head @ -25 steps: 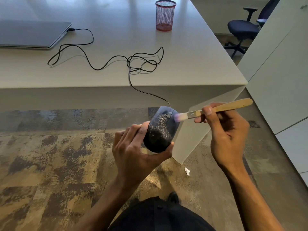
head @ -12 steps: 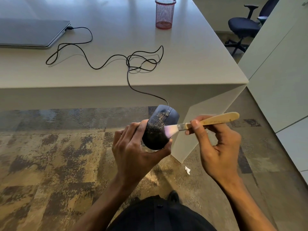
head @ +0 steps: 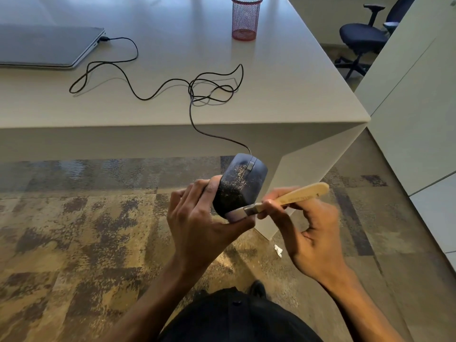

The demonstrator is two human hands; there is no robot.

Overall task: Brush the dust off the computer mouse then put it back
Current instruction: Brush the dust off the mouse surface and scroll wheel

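A black wired computer mouse, speckled with pale dust, is held up over the carpet in front of the desk. My left hand grips it from the left and underneath. My right hand holds a small brush with a wooden handle; its bristles touch the near lower end of the mouse, close to my left thumb. The mouse's black cable runs up over the desk edge in loose loops to a closed laptop.
The pale desk stands just ahead, its corner to the right of my hands. A red mesh pen cup is at its far side. White cabinets are on the right, an office chair beyond. A paper scrap lies on the carpet.
The brush has swept down the mouse, from near its front end to its near lower end. My right hand dropped and moved closer to my left hand. The mouse stayed held.
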